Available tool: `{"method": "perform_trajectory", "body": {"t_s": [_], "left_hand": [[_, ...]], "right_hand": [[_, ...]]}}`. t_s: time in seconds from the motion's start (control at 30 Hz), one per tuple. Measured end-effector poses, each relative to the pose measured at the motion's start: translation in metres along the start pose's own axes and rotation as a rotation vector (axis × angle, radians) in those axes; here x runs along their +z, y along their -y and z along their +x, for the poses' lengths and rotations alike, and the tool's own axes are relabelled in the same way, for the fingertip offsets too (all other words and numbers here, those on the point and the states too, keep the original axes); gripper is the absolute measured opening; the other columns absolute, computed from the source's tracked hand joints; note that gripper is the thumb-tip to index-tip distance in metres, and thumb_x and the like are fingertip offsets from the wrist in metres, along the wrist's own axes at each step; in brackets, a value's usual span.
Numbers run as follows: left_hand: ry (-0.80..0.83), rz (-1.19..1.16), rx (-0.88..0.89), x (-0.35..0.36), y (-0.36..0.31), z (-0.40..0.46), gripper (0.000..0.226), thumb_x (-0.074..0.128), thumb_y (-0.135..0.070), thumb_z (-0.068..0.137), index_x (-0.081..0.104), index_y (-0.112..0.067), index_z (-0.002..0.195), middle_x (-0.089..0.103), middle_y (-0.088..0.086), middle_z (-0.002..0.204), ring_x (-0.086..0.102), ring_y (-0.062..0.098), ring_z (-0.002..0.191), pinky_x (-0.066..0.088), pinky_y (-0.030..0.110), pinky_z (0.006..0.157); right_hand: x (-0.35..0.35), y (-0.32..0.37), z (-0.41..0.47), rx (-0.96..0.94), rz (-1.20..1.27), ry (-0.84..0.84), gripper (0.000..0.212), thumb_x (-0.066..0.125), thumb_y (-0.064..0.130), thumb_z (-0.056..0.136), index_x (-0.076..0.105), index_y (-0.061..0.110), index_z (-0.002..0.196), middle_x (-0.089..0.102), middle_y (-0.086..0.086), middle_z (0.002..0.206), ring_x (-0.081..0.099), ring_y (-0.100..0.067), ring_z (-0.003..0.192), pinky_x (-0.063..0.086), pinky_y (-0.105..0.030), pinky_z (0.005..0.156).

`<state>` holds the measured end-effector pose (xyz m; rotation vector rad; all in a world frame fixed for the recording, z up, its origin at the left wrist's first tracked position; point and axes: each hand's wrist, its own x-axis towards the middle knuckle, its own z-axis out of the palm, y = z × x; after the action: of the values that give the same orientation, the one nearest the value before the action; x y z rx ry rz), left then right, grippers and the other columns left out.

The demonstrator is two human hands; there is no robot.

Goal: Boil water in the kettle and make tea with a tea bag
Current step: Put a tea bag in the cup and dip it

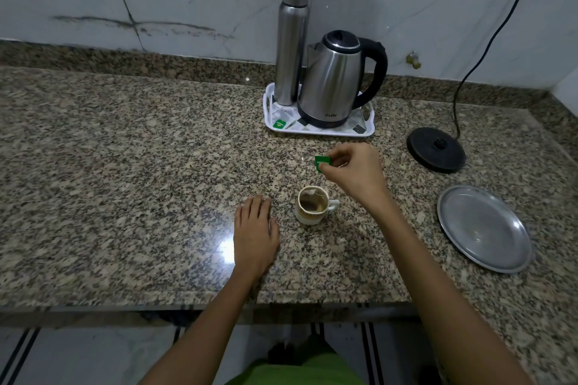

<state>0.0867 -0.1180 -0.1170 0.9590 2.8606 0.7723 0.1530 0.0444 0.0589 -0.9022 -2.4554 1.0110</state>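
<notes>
A small white cup (312, 216) stands on the granite counter (125, 166) with brownish tea and a tea bag (311, 199) inside. A thin string runs up from the bag to a green paper tag (322, 162), pinched in my right hand (353, 170) above and behind the cup. My left hand (255, 233) rests flat on the counter just left of the cup, holding nothing. The steel kettle (334, 81) with its black handle stands on a white tray (369, 131) at the back, lid down, off its black base (436, 148).
A steel bottle (291, 44) stands on the tray beside the kettle, and a second green tea tag (280, 124) lies at the tray's front left. A round steel plate (483, 228) lies at the right. The base's black cord (488, 40) runs up the wall.
</notes>
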Motion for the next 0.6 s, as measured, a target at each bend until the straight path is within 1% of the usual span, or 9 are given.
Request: {"method": "perform_trajectory", "body": {"t_s": [0.07,0.1,0.13,0.2,0.27,0.4,0.5,0.6], "left_hand": [[-0.002,0.001,0.001,0.001,0.000,0.000,0.047,0.034,-0.029,0.099,0.036,-0.014,0.144,0.033,0.006,0.152,0.022,0.022,0.142,0.006,0.039,0.120],[-0.005,0.001,0.002,0.001,0.000,0.000,0.047,0.035,-0.028,0.099,0.037,-0.014,0.143,0.034,0.007,0.152,0.023,0.022,0.142,0.006,0.039,0.120],[-0.008,0.000,0.004,0.001,0.001,0.000,0.047,0.036,-0.028,0.099,0.037,-0.014,0.143,0.034,0.007,0.151,0.024,0.023,0.142,0.007,0.039,0.120],[-0.010,0.002,0.007,0.001,0.000,0.000,0.046,0.036,-0.028,0.098,0.038,-0.014,0.142,0.035,0.007,0.151,0.025,0.023,0.141,0.008,0.039,0.120],[-0.012,0.003,0.006,0.002,0.001,0.000,0.046,0.036,-0.028,0.098,0.039,-0.013,0.142,0.035,0.007,0.151,0.025,0.023,0.141,0.008,0.039,0.120],[-0.010,0.003,0.007,0.002,0.001,0.000,0.046,0.036,-0.028,0.098,0.038,-0.013,0.142,0.035,0.008,0.151,0.024,0.023,0.141,0.007,0.039,0.120],[-0.012,0.005,0.007,0.001,0.000,0.000,0.046,0.036,-0.027,0.098,0.039,-0.013,0.142,0.035,0.008,0.151,0.025,0.023,0.141,0.007,0.039,0.120],[-0.013,0.004,0.001,0.001,0.000,0.000,0.046,0.035,-0.028,0.099,0.038,-0.013,0.142,0.033,0.007,0.152,0.024,0.023,0.142,0.005,0.038,0.119]], "right_hand": [[0.001,-0.001,0.000,0.000,-0.004,0.007,0.011,0.079,0.014,0.076,0.072,0.017,0.084,0.066,0.007,0.073,0.065,-0.006,0.067,0.048,-0.013,0.056],[0.002,-0.002,0.000,0.002,-0.007,0.011,0.012,0.079,0.014,0.076,0.072,0.016,0.086,0.065,0.008,0.073,0.064,-0.004,0.067,0.046,-0.009,0.055],[0.002,-0.002,0.001,0.005,-0.012,0.013,0.013,0.079,0.015,0.076,0.072,0.016,0.087,0.064,0.009,0.073,0.063,-0.002,0.067,0.043,-0.005,0.052],[0.003,-0.002,0.001,0.006,-0.017,0.014,0.013,0.078,0.015,0.076,0.072,0.016,0.088,0.063,0.010,0.073,0.061,0.000,0.066,0.041,-0.003,0.048],[0.004,-0.002,0.001,0.006,-0.011,0.015,0.013,0.078,0.014,0.077,0.072,0.015,0.088,0.064,0.010,0.074,0.061,0.000,0.066,0.040,-0.002,0.048],[0.000,0.001,0.001,0.003,0.007,0.010,0.011,0.078,0.014,0.077,0.072,0.016,0.086,0.067,0.007,0.074,0.062,-0.001,0.065,0.042,-0.006,0.050],[-0.006,0.007,0.000,-0.037,0.011,-0.046,0.012,0.077,0.014,0.077,0.073,0.015,0.088,0.062,0.014,0.070,0.060,0.003,0.063,0.042,-0.003,0.050],[-0.015,0.016,0.000,-0.104,0.028,-0.141,0.015,0.077,0.014,0.077,0.074,0.015,0.091,0.061,0.016,0.069,0.060,0.005,0.064,0.047,-0.004,0.056]]}}
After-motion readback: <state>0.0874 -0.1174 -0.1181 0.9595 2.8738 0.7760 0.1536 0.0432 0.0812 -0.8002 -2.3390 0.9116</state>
